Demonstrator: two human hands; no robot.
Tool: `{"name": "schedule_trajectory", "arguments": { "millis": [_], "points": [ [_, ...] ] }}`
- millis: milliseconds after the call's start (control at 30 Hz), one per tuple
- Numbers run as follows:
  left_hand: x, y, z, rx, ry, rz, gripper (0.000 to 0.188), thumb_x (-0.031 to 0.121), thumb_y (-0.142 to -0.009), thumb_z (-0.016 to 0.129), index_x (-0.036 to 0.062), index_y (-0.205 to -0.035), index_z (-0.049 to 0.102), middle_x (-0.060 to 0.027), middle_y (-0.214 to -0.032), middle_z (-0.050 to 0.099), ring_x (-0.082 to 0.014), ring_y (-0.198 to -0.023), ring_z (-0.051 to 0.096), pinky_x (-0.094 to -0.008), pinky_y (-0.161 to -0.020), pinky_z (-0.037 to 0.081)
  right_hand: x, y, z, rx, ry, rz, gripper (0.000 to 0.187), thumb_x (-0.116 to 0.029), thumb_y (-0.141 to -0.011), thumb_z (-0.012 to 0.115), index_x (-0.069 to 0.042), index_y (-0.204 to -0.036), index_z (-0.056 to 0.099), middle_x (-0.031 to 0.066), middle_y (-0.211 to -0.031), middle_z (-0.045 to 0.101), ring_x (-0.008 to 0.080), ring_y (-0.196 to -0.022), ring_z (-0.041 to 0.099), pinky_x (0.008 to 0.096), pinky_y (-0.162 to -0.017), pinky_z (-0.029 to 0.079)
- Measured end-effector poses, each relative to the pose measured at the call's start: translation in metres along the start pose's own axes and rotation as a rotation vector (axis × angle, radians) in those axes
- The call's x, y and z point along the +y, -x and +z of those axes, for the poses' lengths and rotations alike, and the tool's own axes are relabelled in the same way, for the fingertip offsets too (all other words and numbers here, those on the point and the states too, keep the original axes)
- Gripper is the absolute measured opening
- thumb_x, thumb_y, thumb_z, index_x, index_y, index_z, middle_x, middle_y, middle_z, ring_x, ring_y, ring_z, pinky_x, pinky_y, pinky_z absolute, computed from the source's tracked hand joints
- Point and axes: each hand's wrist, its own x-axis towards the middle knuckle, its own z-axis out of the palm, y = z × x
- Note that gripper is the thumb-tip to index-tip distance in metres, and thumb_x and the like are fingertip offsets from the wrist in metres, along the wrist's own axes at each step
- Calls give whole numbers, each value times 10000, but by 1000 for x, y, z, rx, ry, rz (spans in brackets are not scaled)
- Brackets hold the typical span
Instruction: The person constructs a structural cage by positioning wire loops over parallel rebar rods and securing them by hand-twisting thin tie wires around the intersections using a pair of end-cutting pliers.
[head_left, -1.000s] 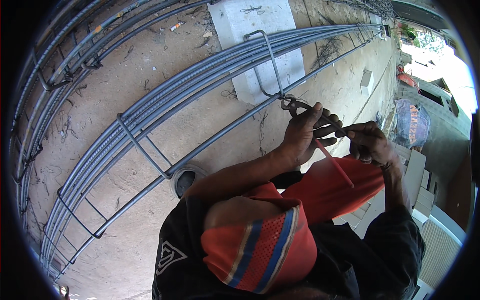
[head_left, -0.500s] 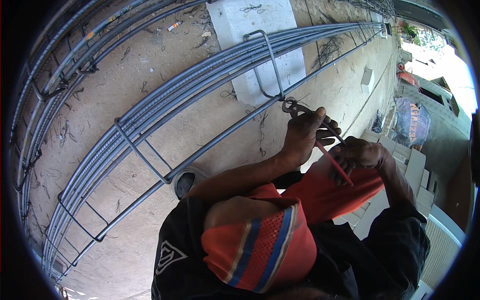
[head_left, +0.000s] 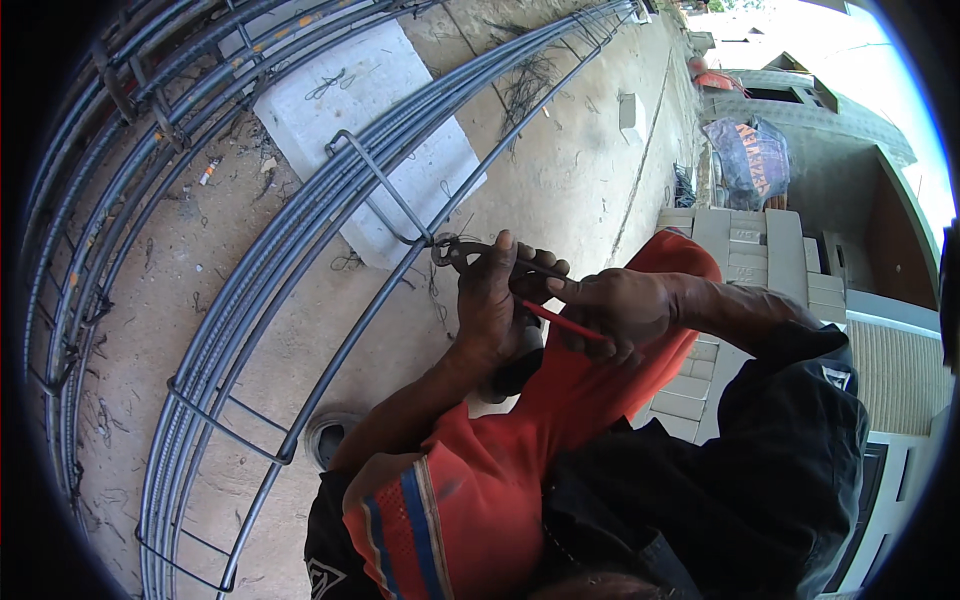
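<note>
A long steel cage has bundled ribbed bars [head_left: 262, 255] with squared wire stirrups around them. One stirrup [head_left: 386, 186] meets the cage's lone near bar [head_left: 402, 269] at a corner. The jaws of a pair of pincers [head_left: 450, 252] are right beside that corner; I cannot tell whether they grip tie wire. My left hand [head_left: 486, 305] is closed around the pincers just behind their jaws, thumb up. Farther back, my right hand [head_left: 628, 303] grips the handles, one of them covered in red. Both hands are above my red-clad legs.
A pale block [head_left: 345, 85] lies under the cage. More tied bars [head_left: 75, 290] run along the left. Scraps of wire [head_left: 525, 95] litter the ground. Stacked blocks [head_left: 740, 250] and a covered bag-like bundle [head_left: 748, 160] stand to the right, near a building.
The view has turned, so the cage, pincers and hands appear farther left. The pincers stay at the stirrup corner. My right hand now wraps farther over the handles, which look closer together.
</note>
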Motion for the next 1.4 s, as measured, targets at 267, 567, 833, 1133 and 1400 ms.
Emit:
{"name": "schedule_trajectory", "arguments": {
  "millis": [267, 567, 833, 1133, 1400],
  "points": [
    [-13, -4, 38, 81, -60, -1, 300, 379, -897, 558, 95, -881, 465, -43, -785, 527, -181, -828, 574, -367, -806, 454, 12, 0, 30, 1145, 1537, -340, 213, -151, -818, 546, 53, -872, 517, 162, -634, 592, 327, -581, 635, 404, -494, 506],
    [-14, -5, 8, -41, 137, -140, 494, 520, -852, 547, 142, -577, 389, -43, -516, 433, -255, -642, 566, -440, -802, 465, 14, 5, 20, 144, 356, -213, 346, -263, -823, 615, 64, -883, 517, 145, -649, 586, 279, -549, 614, 359, -508, 475],
    [-13, 4, 22, 54, 234, -50, 352, 437, -837, 619, 100, -824, 518, -77, -794, 584, -234, -867, 577, -388, -857, 448, 27, -6, 14, 1031, 1402, -580, 385, -302, -798, 654, 47, -770, 494, 148, -507, 532, 321, -473, 582, 387, -397, 429],
    [23, -24, 20, 0, 145, 0, 403, 430, -794, 677, 157, -618, 439, -25, -527, 476, -194, -549, 538, -401, -661, 473, 10, 10, 39, 695, 721, -475, 471, -371, -804, 643, 49, -998, 558, 109, -597, 576, 252, -525, 626, 351, -467, 501],
    [-4, -4, 32, -165, -226, 98, 307, 328, -848, 646, 65, -758, 515, -64, -706, 576, -190, -757, 609, -349, -736, 503, 28, 15, 16, 328, 298, -392, 443, -365, -905, 519, 44, -1066, 570, 112, -761, 623, 188, -670, 629, 281, -581, 509]
  ]
}}
